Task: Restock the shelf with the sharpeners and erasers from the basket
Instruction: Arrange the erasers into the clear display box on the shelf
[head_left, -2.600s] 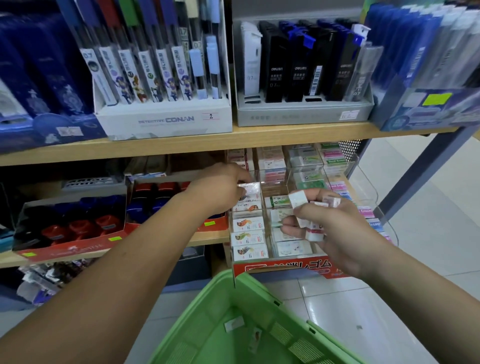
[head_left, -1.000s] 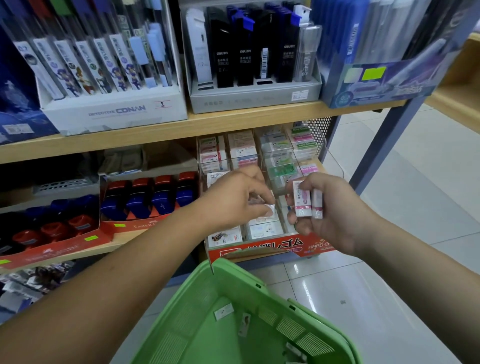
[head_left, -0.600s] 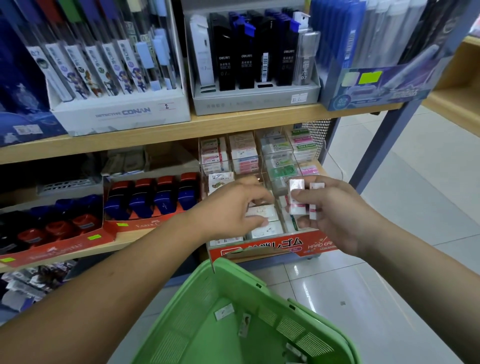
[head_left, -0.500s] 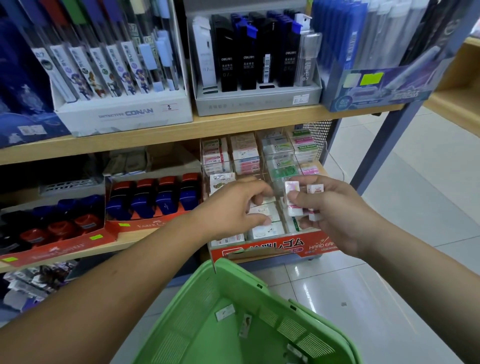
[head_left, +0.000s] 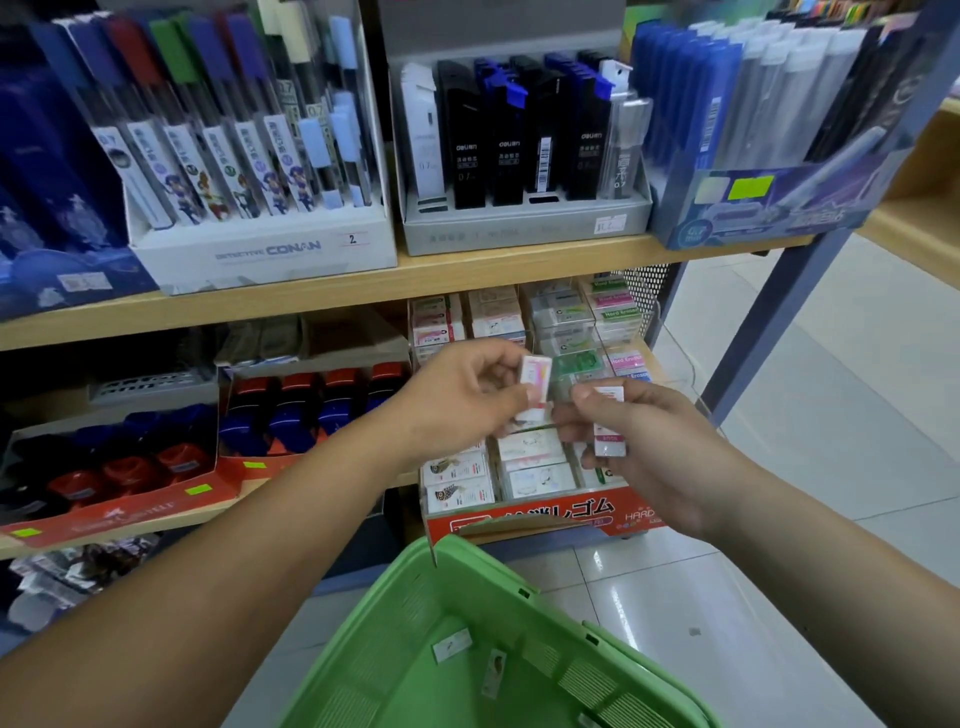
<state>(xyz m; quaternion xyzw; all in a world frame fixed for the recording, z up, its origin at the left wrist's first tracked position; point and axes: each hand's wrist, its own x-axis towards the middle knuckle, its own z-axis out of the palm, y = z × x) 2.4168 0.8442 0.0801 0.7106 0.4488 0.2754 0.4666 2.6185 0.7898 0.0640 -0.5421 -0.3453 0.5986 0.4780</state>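
Two boxy erasers (head_left: 535, 384) pinched: left hand (head_left: 462, 400), right hand (head_left: 657, 457)

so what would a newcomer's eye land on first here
The two hands meeting mid-frame: the left hand pinches a pink-wrapped eraser and the right hand holds a second eraser, both in front of the red-fronted eraser box at the lower shelf. Below them, the bright green basket fills the bottom of the view, a couple of small packets lying in it.
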